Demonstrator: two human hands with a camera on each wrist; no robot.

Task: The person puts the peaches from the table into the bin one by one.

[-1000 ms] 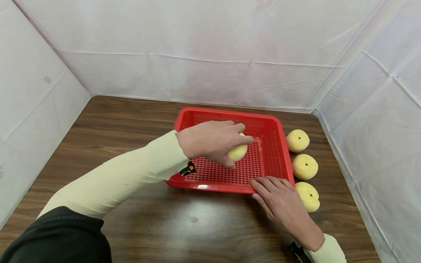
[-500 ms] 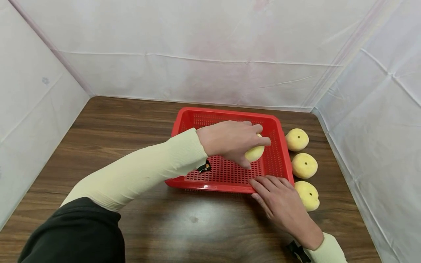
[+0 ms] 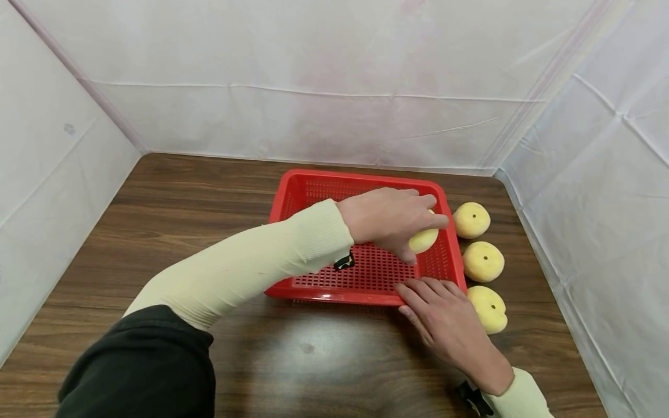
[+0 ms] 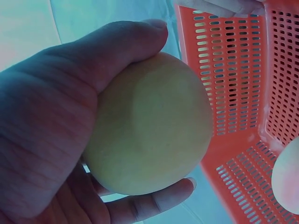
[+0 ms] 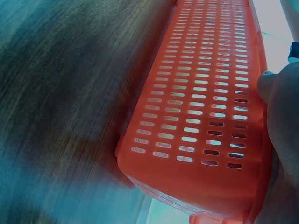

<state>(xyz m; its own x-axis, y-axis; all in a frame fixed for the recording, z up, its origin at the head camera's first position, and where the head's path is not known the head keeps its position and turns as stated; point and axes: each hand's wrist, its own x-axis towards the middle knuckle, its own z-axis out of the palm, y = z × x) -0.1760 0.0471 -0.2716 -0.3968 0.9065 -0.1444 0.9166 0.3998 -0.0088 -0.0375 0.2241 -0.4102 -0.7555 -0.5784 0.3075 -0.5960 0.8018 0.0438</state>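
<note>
My left hand (image 3: 392,220) grips a yellow peach (image 3: 424,240) over the right part of a red plastic basket (image 3: 324,296). In the left wrist view the thumb lies along one side of the held peach (image 4: 154,126), with fingers beneath it. Another pale round fruit (image 4: 287,177) shows inside the basket at that view's right edge; in the head view the left arm hides it. My right hand (image 3: 452,325) holds the basket's near right rim, fingers over the edge and thumb on the outside. The right wrist view shows the basket's slotted outer wall (image 5: 196,93) beside this hand.
Outside the basket's right side, three yellow peaches stand in a row: a far one (image 3: 472,220), a middle one (image 3: 484,262) and a near one (image 3: 488,309). The brown wooden table (image 3: 209,191) is bounded by white sheet walls (image 3: 334,87) at the back and sides.
My left hand has carried its peach rightward across the basket toward the right wall. The right hand stays on the rim, and the row of peaches has not moved.
</note>
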